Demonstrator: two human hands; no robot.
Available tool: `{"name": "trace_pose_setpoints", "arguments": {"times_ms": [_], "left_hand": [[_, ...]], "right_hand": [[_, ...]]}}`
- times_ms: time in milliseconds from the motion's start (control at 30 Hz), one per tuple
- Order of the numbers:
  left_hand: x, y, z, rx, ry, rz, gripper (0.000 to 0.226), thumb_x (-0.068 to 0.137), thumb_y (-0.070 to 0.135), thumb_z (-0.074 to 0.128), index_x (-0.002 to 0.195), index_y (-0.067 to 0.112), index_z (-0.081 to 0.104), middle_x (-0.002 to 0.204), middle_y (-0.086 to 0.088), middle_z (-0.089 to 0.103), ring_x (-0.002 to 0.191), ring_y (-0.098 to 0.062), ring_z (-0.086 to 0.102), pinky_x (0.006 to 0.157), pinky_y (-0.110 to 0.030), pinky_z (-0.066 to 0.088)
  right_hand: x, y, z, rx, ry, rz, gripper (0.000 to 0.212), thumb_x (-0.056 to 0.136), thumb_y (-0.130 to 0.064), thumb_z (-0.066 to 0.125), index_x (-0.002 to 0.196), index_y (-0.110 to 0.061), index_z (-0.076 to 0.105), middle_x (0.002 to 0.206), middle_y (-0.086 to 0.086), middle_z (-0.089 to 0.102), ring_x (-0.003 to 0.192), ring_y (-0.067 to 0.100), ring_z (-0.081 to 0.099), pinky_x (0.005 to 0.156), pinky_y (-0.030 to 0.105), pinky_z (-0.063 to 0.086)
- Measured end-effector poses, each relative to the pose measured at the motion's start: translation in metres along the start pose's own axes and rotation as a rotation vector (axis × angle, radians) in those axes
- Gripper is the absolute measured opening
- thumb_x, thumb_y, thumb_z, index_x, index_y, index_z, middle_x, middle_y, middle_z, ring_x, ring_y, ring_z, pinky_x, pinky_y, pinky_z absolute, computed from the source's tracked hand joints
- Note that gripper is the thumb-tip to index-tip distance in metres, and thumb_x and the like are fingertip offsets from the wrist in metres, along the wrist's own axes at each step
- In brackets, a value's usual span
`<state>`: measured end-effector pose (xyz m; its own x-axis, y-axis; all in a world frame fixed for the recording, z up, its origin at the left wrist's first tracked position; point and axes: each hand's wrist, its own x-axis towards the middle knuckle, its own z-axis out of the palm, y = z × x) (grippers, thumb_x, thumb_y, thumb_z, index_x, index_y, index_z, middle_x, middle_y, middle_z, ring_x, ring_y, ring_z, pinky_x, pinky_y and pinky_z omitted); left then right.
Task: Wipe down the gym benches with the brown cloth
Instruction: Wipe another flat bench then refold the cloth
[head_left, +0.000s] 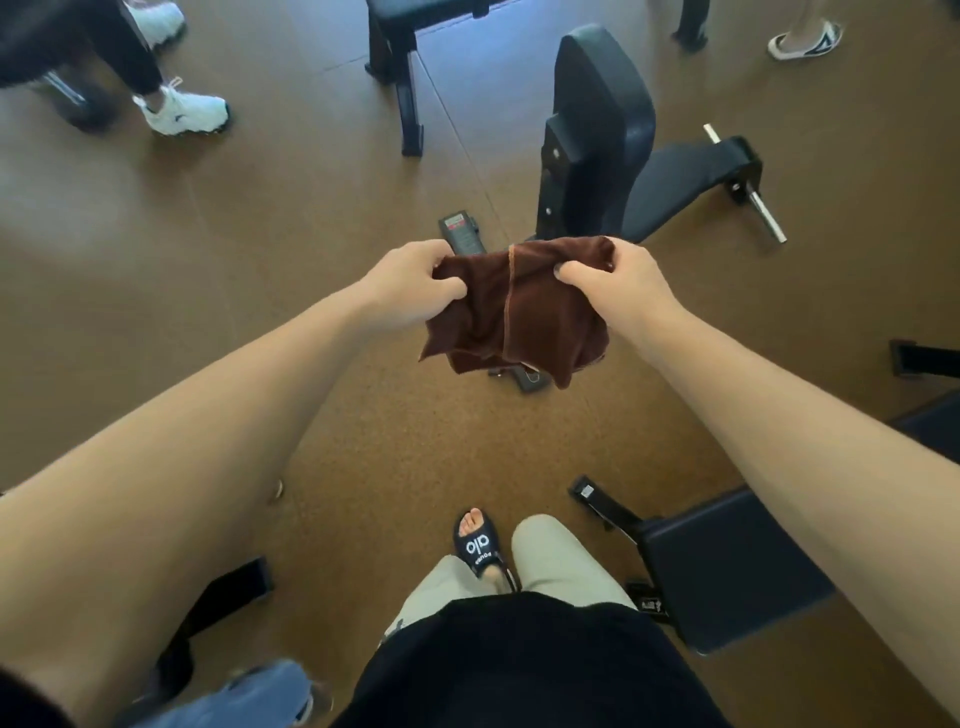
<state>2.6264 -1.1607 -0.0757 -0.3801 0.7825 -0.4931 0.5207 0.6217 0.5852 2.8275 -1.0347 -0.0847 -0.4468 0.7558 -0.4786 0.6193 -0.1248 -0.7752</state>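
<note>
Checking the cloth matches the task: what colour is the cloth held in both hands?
Dark brown cloth with a lighter orange-tan stitched edge, seen in the head view.

Both arms are bare from the hands to the edge of the view, with no sleeves, watch or rings showing on the left hand (415, 283) or the right hand (618, 283). A black top (519, 670) covers the body at the bottom of the view. Below it hang light beige trousers (561, 561), loose at the legs. One foot wears a black open-toed slide sandal (478, 545) with white lettering across its strap, toes bare
</note>
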Motion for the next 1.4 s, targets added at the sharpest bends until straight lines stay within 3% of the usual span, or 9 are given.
{"name": "trace_pose_setpoints", "arguments": {"times_ms": [100, 167, 333, 467, 667, 867, 1000, 1100, 1400], "left_hand": [[0.033, 0.01, -0.015, -0.176, 0.003, -0.133, 0.007, 0.097, 0.019, 0.058, 0.095, 0.014, 0.063, 0.09, -0.004, 0.068, 0.078, -0.021, 0.066, 0.066, -0.03, 0.057], [0.063, 0.021, -0.023, -0.333, -0.016, -0.241, 0.014, 0.1, 0.022, 0.057, 0.096, 0.012, 0.066, 0.103, -0.014, 0.072, 0.09, -0.028, 0.073, 0.08, -0.041, 0.064], [0.139, 0.033, -0.071, -0.566, -0.051, -0.389, 0.065, 0.076, 0.069, 0.058, 0.115, 0.019, 0.072, 0.114, -0.006, 0.076, 0.104, -0.029, 0.073, 0.1, -0.047, 0.057], [0.199, 0.034, -0.123, -0.45, -0.054, -0.335, 0.043, 0.089, 0.041, 0.07, 0.123, 0.017, 0.06, 0.113, -0.008, 0.071, 0.103, -0.025, 0.072, 0.09, -0.043, 0.062], [0.288, 0.03, -0.208, -0.38, 0.027, -0.237, 0.024, 0.093, 0.017, 0.055, 0.117, 0.013, 0.058, 0.107, -0.012, 0.064, 0.1, -0.028, 0.068, 0.084, -0.043, 0.064], [0.392, 0.003, -0.299, -0.204, -0.068, -0.11, 0.013, 0.098, 0.014, 0.047, 0.094, 0.015, 0.059, 0.092, -0.006, 0.059, 0.087, -0.019, 0.059, 0.073, -0.031, 0.053], [0.459, -0.026, -0.379, -0.248, -0.195, -0.033, 0.01, 0.082, 0.013, 0.046, 0.082, 0.015, 0.056, 0.086, -0.01, 0.049, 0.083, -0.024, 0.05, 0.077, -0.036, 0.044], [0.502, -0.041, -0.44, -0.22, -0.211, -0.034, 0.011, 0.081, 0.014, 0.046, 0.071, 0.017, 0.047, 0.079, -0.006, 0.046, 0.079, -0.021, 0.048, 0.071, -0.032, 0.038], [0.631, -0.066, -0.563, -0.194, -0.136, -0.169, 0.028, 0.074, 0.03, 0.048, 0.092, 0.017, 0.064, 0.105, -0.015, 0.072, 0.097, -0.034, 0.07, 0.097, -0.05, 0.058]], "right_hand": [[0.026, -0.02, 0.023, 0.013, 0.053, -0.028, 0.045, 0.097, -0.043, 0.07, 0.136, -0.02, 0.061, 0.119, -0.008, 0.063, 0.108, 0.014, 0.059, 0.087, 0.025, 0.049], [0.048, -0.037, 0.04, 0.032, 0.017, -0.052, 0.041, 0.098, -0.044, 0.068, 0.131, -0.02, 0.063, 0.115, -0.008, 0.064, 0.101, 0.01, 0.06, 0.078, 0.02, 0.046], [0.114, -0.083, 0.075, 0.052, -0.181, -0.142, 0.031, 0.1, -0.026, 0.066, 0.129, -0.018, 0.058, 0.115, -0.002, 0.065, 0.101, 0.01, 0.063, 0.079, 0.019, 0.05], [0.167, -0.121, 0.085, -0.1, -0.214, -0.279, 0.047, 0.091, -0.016, 0.074, 0.134, -0.018, 0.056, 0.13, 0.002, 0.052, 0.115, 0.02, 0.056, 0.096, 0.033, 0.057], [0.265, -0.201, 0.091, 0.015, -0.217, -0.298, 0.031, 0.085, -0.008, 0.07, 0.113, -0.02, 0.066, 0.125, 0.002, 0.053, 0.112, 0.022, 0.06, 0.089, 0.035, 0.061], [0.38, -0.258, 0.12, 0.084, -0.02, -0.106, 0.034, 0.092, -0.01, 0.067, 0.123, -0.02, 0.059, 0.119, -0.001, 0.062, 0.109, 0.014, 0.06, 0.083, 0.025, 0.053], [0.453, -0.301, 0.163, 0.381, -0.194, 0.1, 0.051, 0.086, -0.015, 0.061, 0.136, -0.017, 0.054, 0.126, 0.005, 0.065, 0.115, 0.022, 0.061, 0.084, 0.031, 0.05], [0.492, -0.336, 0.194, 0.499, -0.329, 0.202, 0.062, 0.078, -0.033, 0.061, 0.136, -0.011, 0.061, 0.126, 0.011, 0.069, 0.119, 0.031, 0.06, 0.103, 0.045, 0.047], [0.609, -0.443, 0.228, 0.876, -0.222, 0.266, 0.051, 0.095, -0.032, 0.069, 0.139, -0.009, 0.059, 0.134, 0.016, 0.069, 0.125, 0.031, 0.065, 0.105, 0.043, 0.055]]}}
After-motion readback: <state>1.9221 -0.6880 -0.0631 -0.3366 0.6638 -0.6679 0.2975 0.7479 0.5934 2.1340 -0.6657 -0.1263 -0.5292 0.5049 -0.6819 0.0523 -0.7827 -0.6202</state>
